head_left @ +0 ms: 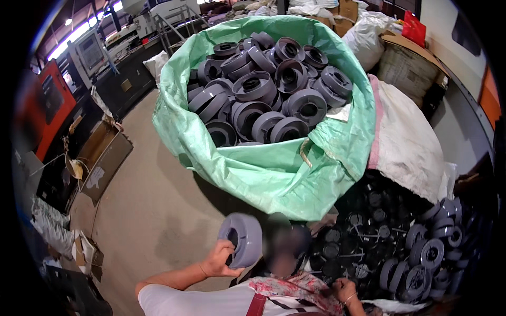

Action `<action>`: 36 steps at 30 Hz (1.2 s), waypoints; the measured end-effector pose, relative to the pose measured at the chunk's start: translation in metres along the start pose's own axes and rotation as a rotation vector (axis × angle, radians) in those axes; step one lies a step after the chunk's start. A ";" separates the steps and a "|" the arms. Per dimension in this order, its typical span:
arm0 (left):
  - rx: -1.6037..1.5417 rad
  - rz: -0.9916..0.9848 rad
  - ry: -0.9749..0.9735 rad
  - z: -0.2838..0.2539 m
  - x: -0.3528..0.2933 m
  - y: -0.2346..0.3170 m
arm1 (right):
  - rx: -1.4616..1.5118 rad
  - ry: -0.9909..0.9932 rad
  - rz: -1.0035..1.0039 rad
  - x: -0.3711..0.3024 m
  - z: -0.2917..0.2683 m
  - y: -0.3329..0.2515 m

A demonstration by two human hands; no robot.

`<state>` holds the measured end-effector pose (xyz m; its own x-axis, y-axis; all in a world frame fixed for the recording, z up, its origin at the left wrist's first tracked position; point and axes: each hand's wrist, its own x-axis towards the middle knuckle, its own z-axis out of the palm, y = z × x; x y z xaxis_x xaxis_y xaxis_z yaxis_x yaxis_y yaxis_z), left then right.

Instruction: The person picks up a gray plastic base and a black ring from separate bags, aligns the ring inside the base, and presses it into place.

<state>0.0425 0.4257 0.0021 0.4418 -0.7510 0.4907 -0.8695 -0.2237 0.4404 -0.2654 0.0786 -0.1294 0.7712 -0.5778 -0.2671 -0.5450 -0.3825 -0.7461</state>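
Note:
A grey plastic ring-shaped part [249,239] with a wide round opening is held up by its side in my left hand [218,258]. My fingers reach into its opening, and it is tilted above the floor. Ahead of it stands a large green woven bag [247,168], heaped with similar grey ring-shaped parts [254,87]. My right hand [344,289] is at the lower right with its fingers curled closed. Whether anything is inside them is hidden. Close to that hand lie black plastic parts with thin stems [363,231] and a pile of grey ring parts [432,254].
A white sack with a pink edge [406,139] leans against the green bag's right side. Behind it is a large carton [408,68] with a red bag [414,29] on top. An open cardboard box [103,163] sits on the floor at left, near machinery [118,84].

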 end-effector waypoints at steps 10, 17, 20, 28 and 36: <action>0.523 0.311 0.809 -0.174 0.283 0.010 | -0.123 0.192 -0.167 -0.036 -0.063 -0.073; -0.209 0.427 -0.031 0.018 0.249 0.100 | -0.187 0.577 0.035 -0.083 -0.159 -0.050; -0.294 0.408 -0.307 0.080 0.226 0.106 | -0.229 0.691 0.223 -0.102 -0.193 -0.012; -0.568 0.122 -0.850 0.210 0.221 0.170 | -0.633 0.669 0.389 -0.097 -0.235 0.075; -0.723 -0.067 -0.995 0.278 0.223 0.167 | -1.014 0.233 0.542 -0.041 -0.248 0.094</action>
<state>-0.0659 0.0479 -0.0241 -0.1547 -0.9683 -0.1963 -0.3897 -0.1228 0.9127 -0.4302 -0.1122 -0.0373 0.3364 -0.9193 -0.2042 -0.8775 -0.3847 0.2865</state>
